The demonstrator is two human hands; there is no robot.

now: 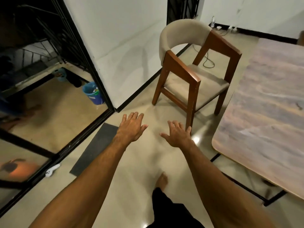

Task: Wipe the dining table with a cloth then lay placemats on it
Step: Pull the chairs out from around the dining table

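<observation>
Wood grain in a pale pinkish brown covers the top of the dining table [266,112]. The table fills the right side of the view on a black frame, and its rounded near corner lies just right of the right hand [178,135].

Both bare arms reach forward and down over the cream tiled floor [144,162]. The left hand [131,127] is palm down, fingers straight and slightly fanned, thumb out to the side. It holds nothing. The right hand is also palm down, fingers spread and relaxed, and grasps nothing. It sits a little nearer the body than the left, and the two hands are apart. Its little finger lines up with the near front leg of the chair [194,69]; whether they touch cannot be told.

The chair has a brown wooden frame, a beige padded seat and a curved back. It stands between the white wall and the table, and a cable [208,61] lies on the floor behind it. A bare foot [162,180] shows below the hands.

To the left, a dark grey mat [97,148] lies beside a black-framed glass door [54,155], with a small white object [51,170] at the door's track. A blue bucket [93,93] stands beyond the glass; the label on it is too blurred to read.
</observation>
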